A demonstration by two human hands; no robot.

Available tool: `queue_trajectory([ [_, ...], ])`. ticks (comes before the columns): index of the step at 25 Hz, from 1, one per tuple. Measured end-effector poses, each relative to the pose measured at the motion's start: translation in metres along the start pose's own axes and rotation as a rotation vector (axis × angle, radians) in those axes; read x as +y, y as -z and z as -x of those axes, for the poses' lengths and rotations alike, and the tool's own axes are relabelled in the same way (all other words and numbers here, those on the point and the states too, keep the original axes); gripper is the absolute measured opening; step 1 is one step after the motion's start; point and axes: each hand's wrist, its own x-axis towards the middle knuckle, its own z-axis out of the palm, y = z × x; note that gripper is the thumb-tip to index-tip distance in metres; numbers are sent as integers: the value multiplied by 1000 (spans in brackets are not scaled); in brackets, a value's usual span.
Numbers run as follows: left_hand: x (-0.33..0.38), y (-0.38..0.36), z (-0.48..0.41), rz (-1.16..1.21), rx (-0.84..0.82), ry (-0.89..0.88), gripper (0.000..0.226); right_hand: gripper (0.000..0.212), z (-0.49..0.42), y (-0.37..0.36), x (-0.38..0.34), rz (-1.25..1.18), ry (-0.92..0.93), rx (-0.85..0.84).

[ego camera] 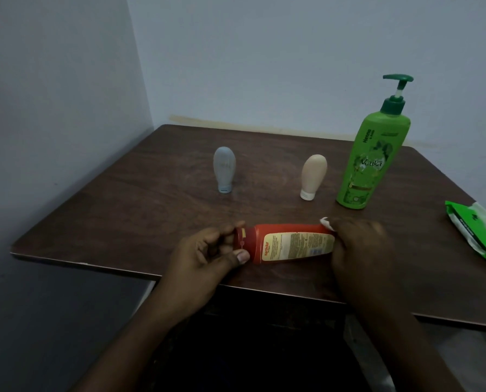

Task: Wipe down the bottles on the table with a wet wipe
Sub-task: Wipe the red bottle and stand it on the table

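Red plastic bottle with cream label (pixel 289 244): lying sideways near the front edge of the dark wooden worktop (pixel 151 199). Left hand (pixel 207 256) pinches its cap end between thumb and fingers. Right hand (pixel 360 247) curls round its base, clutching a white wet wipe (pixel 327 222).

Bare table (pixel 151 199) between blue tube (pixel 224 173) and peach tube (pixel 313 176).

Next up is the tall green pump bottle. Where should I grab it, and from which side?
Judging by its pose, grip the green pump bottle round its broad mid-body, not the thin pump neck. Come from the front-left: it stands upright at the table's back right, with the wipes pack on its right and the wall behind.
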Motion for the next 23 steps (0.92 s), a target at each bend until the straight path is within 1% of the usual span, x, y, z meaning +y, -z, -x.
queue_trajectory([
  [2,2,0,1,21,1,-4,40,40,1,-4,-11,-6,3,35],
  [4,4,0,2,12,-5,-11,45,37,3,-8,-34,-27,103,76],
  [9,6,1,1,31,-39,-11,52,44,5,-5,-82,-169,338,-18],
  [14,4,5,-2,73,-65,-4,55,42,12,-4,-76,-192,387,-4],
  [17,2,5,-3,116,-55,28,53,33,35,-4,-70,-133,495,-36],
  [19,2,5,-4,139,-58,41,51,30,45,-4,-67,-120,536,-67],
  [21,3,5,-4,175,-67,47,51,30,45,-6,-69,-104,538,-38],
  [23,5,4,-4,215,-77,64,51,32,34,-8,-74,-104,491,15],
])
